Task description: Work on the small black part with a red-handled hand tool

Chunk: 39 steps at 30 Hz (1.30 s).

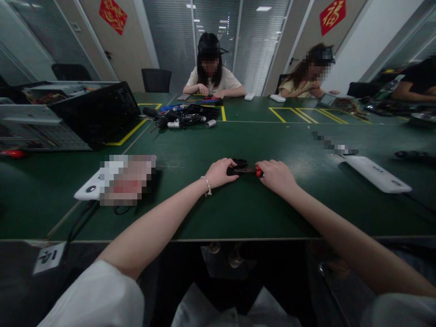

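My left hand [220, 173], with a bracelet at the wrist, is closed around the side of a small black object [241, 162] on the green table. Its exact kind cannot be made out. My right hand [277, 175] is closed on a red-handled tool [259, 172]. The tool's narrow metal end points left and lies against or just over the black object; whether they touch is unclear. Both hands are low over the table in front of me, a short gap apart, and the fingers partly hide what they hold.
A computer case [34, 127] and a black panel [98, 113] stand at left. White power banks [378, 175] lie on either side, with cables. Farther back is a pile of black tools and parts [187, 114]. Co-workers [213, 75] sit across the green table [204, 218].
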Each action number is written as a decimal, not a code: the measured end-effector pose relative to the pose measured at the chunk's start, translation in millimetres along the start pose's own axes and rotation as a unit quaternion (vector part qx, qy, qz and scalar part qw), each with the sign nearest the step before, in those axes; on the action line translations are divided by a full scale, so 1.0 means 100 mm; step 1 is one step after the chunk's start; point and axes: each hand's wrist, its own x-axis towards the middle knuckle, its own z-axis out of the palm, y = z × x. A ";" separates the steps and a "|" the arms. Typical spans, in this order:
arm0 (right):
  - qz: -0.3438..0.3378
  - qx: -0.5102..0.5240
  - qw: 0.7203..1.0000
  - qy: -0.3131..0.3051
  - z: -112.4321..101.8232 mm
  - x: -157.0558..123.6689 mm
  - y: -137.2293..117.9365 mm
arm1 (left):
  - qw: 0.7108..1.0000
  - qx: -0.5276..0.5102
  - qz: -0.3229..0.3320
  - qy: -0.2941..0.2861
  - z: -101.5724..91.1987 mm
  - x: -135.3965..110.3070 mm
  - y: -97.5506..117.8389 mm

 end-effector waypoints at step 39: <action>-0.002 -0.002 1.000 0.008 -0.01 -0.01 0.00 | 1.000 0.000 -0.004 -0.002 0.00 0.00 0.00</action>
